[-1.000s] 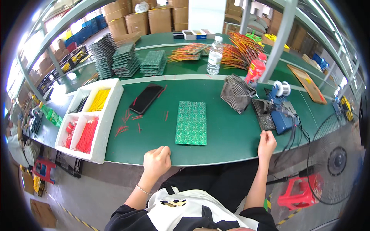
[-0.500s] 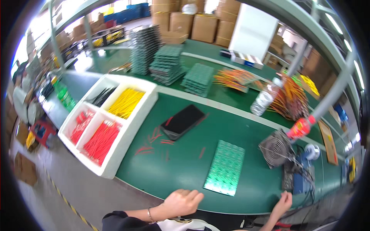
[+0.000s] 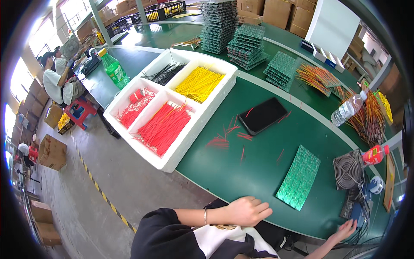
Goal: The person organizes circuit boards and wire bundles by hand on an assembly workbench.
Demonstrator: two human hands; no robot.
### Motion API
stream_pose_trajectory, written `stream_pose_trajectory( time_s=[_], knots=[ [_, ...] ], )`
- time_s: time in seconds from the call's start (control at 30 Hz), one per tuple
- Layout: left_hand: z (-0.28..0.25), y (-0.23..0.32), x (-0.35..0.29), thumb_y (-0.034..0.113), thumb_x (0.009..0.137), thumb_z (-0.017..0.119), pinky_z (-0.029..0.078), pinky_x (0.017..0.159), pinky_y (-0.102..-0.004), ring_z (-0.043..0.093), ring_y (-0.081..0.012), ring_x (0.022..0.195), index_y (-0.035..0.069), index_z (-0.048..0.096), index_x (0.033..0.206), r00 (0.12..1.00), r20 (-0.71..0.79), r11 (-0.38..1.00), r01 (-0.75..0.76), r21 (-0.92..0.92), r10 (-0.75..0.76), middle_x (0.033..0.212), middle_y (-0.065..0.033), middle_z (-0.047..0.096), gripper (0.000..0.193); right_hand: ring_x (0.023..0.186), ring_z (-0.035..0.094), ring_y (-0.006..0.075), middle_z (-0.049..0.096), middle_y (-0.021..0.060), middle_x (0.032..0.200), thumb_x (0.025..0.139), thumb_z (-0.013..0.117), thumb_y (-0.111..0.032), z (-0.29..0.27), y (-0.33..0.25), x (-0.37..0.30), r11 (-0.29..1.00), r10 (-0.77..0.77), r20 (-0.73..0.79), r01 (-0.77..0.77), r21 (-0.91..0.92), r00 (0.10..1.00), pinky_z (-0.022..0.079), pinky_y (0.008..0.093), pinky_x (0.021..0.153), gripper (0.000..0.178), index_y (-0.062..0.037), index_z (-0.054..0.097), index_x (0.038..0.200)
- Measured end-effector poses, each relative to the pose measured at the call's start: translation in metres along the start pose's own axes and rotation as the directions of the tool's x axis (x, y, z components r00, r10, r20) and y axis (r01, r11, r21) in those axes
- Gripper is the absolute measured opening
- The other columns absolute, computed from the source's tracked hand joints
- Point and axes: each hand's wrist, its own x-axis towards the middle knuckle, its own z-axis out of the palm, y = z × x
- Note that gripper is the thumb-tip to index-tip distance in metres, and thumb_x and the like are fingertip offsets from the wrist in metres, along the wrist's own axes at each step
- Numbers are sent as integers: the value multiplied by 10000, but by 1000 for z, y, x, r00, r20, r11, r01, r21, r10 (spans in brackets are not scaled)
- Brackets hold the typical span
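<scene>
At the near edge of the green desk (image 3: 258, 172), the left hand (image 3: 246, 211) rests curled, fingers loosely folded, holding nothing that shows. The right hand (image 3: 345, 231) sits farther along the same edge, fingers spread on the rim, just below a tangle of cables and a small blue device (image 3: 359, 211); its grip is empty as far as I can tell.

Nearest work piece: a green circuit board (image 3: 298, 177), flat on the desk between the two hands and a little beyond them, untouched. Its long axis runs from near the person up and away to the right, far end toward the small grey fan (image 3: 347, 170).

Judgement: a pause between steps, nothing picked up yet. A next move would call for a reach forward, either to the board or to the loose red wires (image 3: 224, 139) scattered beside the black tablet (image 3: 262, 115).

The white foam tray (image 3: 181, 153) holds red, yellow and black wires in separate compartments.
</scene>
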Motion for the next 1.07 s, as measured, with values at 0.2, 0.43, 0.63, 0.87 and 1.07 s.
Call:
stream_pose_trajectory(
  time_s=[0.2,0.43,0.63,0.87,1.07],
  knots=[
    [-65,-10,-1,-1,552,574,450,459,-312,534,-169,562,62,629,754,936,-352,999,-19,38,31,773,-61,566,218,662,448,36,549,-29,817,884,662,-328,30,-9,57,989,-149,43,149,8,988,329,209,540,353,-71,572,1109],
    [-144,-47,26,27,782,582,482,703,-390,597,-297,837,35,590,914,893,101,860,385,334,-439,872,-100,591,132,532,346,8,494,-65,687,910,630,-317,54,-12,54,958,-256,204,276,-75,945,242,186,454,249,-102,649,1034],
    [-111,-86,23,85,813,618,499,693,-402,601,-284,874,53,588,976,860,134,768,357,532,-492,934,-89,595,169,511,421,40,560,-20,648,936,590,-291,55,-42,29,946,-322,128,325,1,938,320,216,464,257,-36,625,931],
    [-100,-98,11,86,810,634,502,668,-388,622,-278,813,41,610,904,882,70,712,326,621,-466,879,-88,616,107,564,388,11,509,-43,710,952,573,-218,-6,-72,6,890,-385,-112,401,218,916,291,174,500,192,-48,595,1037],
    [-104,-100,13,81,808,631,502,648,-369,625,-262,790,52,605,854,873,113,640,254,725,-474,843,-94,610,61,543,420,37,549,23,775,937,583,-178,18,-126,-63,857,-459,395,279,434,796,312,170,492,265,-36,544,1158]
  ],
)
